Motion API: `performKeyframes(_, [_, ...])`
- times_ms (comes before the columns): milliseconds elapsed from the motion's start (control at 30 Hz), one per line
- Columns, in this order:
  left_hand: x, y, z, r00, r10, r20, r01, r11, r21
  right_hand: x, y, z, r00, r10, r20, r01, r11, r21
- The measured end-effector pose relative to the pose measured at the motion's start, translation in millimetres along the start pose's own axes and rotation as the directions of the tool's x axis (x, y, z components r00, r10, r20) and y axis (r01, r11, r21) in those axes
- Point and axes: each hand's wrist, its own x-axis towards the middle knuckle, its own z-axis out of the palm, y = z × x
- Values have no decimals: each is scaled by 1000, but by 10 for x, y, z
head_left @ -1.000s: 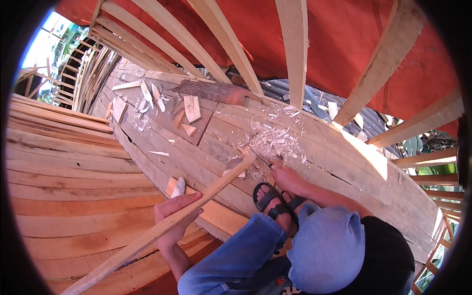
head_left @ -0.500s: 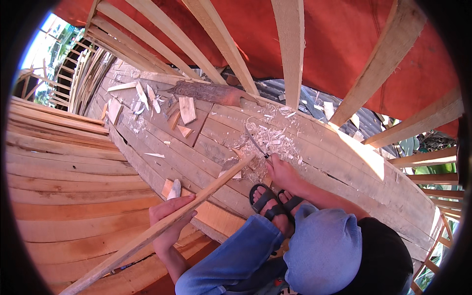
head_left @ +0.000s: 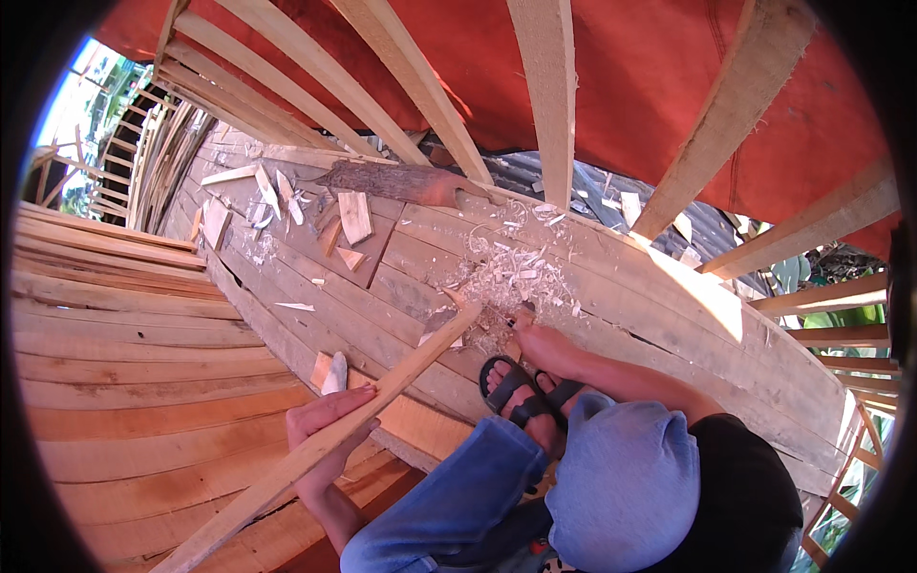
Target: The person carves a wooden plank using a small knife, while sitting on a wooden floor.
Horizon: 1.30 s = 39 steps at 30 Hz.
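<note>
A long wooden strip (head_left: 411, 367) slants up from the lower left, its far end above the pile of shavings. My left hand (head_left: 320, 430) is closed around its middle, thumb along the top. Just right of the strip's far end, my right hand (head_left: 541, 346) is closed on a curved knife (head_left: 526, 307). Only a dark bit of the knife shows at my fist; I cannot make out the blade. Pale wood shavings (head_left: 521, 272) lie heaped on the planks beyond both hands. My sandalled feet rest close below the right hand.
Curved planking (head_left: 669, 368) forms the floor, with upright wooden ribs (head_left: 549, 105) along the far side and a red sheet (head_left: 650, 67) behind. A bark-covered log piece (head_left: 392, 181) and several offcuts (head_left: 354, 218) lie at the back left. Stacked boards (head_left: 134, 358) fill the left.
My right hand has drawn slightly back and turned, so the blade seen before no longer shows clearly. The strip's lower end has shifted a little right; my left hand keeps its grip.
</note>
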Motion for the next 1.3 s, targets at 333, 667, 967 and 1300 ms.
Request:
performKeyframes(333, [-6, 25, 47, 1000, -24, -8, 24, 1000, 0, -27, 29, -36, 997, -25, -78, 24, 1000, -15])
performKeyframes(667, [4, -11, 78, 1000, -6, -12, 6, 1000, -23, 1, 167, 66, 998, 8, -56, -6, 999, 40])
performKeyframes(967, [-50, 25, -4, 990, -135, -46, 134, 991, -19, -59, -433, -324, 985, -63, -159, 66, 998, 8])
performKeyframes(1300, [-46, 9, -10, 992, -118, -52, 118, 993, -7, -40, -480, -376, 971, -80, -227, 81, 997, -3])
